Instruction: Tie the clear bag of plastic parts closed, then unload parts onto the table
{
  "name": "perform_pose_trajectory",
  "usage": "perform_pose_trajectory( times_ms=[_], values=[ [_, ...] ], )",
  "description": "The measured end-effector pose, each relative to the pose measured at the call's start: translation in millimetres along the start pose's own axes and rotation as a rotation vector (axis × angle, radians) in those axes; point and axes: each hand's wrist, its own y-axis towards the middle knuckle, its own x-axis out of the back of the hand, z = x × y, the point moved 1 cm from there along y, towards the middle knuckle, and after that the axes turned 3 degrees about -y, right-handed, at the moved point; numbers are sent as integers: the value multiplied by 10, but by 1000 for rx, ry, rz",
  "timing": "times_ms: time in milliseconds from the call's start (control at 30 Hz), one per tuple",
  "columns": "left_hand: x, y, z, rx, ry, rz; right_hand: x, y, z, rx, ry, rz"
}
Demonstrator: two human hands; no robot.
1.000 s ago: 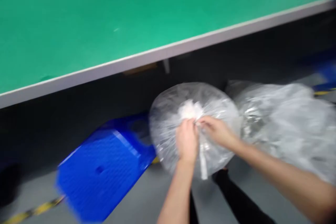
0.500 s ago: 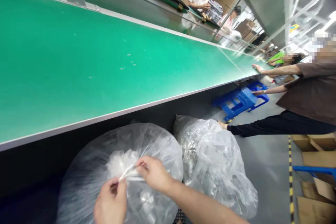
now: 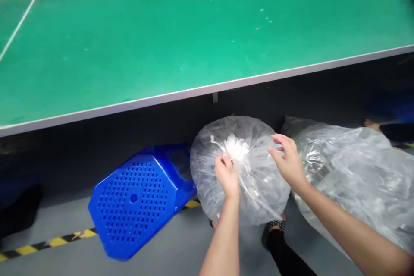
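A: We have the left hand on the clear plastic bag, right at its gathered neck. Fingers curled together, pinching the bunched film just below the knot.

B: Agreed. Right hand?

A: Fingers spread apart, palm facing the bag's upper right side. We can't tell if it touches the film or hovers just off it; the plastic is too glary there. Nothing clamped in it.

B: Where's the bag relative to the hands?

A: Directly under and beyond the left hand, filling the gap between both hands. It sits on the grey floor, bulging round, a twisted strip of film trailing down past the left wrist. The contents look like small pale parts, but we can't make them out.

B: Neighbours?

A: Second clear bag, just right of the right hand, pressed against the first bag and slumped lower. Blue perforated plastic stool, tipped on its side, left of the left hand, touching the first bag's edge. Yellow-black floor tape runs under the stool, well left of both hands.

B: And above?

A: Green conveyor belt with a pale metal edge, beyond the hands, overhanging the bags.
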Motion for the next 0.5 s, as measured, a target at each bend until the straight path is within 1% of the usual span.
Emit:
perform_pose_trajectory(
  times_ms=[33,67,133,167,200,233,300,367,400,433,500],
  values=[
    [19,-7,-4,-8,-24,29,69,-35,124,83,-18,2],
    [40,-19,-9,0,-43,49,116,-66,261,180,-35,38],
    [82,-59,-28,19,-66,78,128,-107,518,342,-51,175],
    [102,-85,-42,20,-68,85,93,-116,616,381,-43,252],
    [120,-112,-57,14,-71,89,38,-117,684,385,-28,311],
    [134,-138,-71,7,-94,94,-30,-111,720,358,-11,346],
    [150,-181,-87,1,-203,114,-179,-96,702,231,21,376],
    [152,-208,-78,13,-323,135,-302,-97,602,98,23,419],
    [151,-215,-65,21,-354,143,-343,-105,542,56,17,441],
    [151,-221,-48,28,-359,143,-367,-117,484,38,13,459],
    [158,-231,-13,35,-334,135,-372,-135,394,59,15,478]
  ],
)
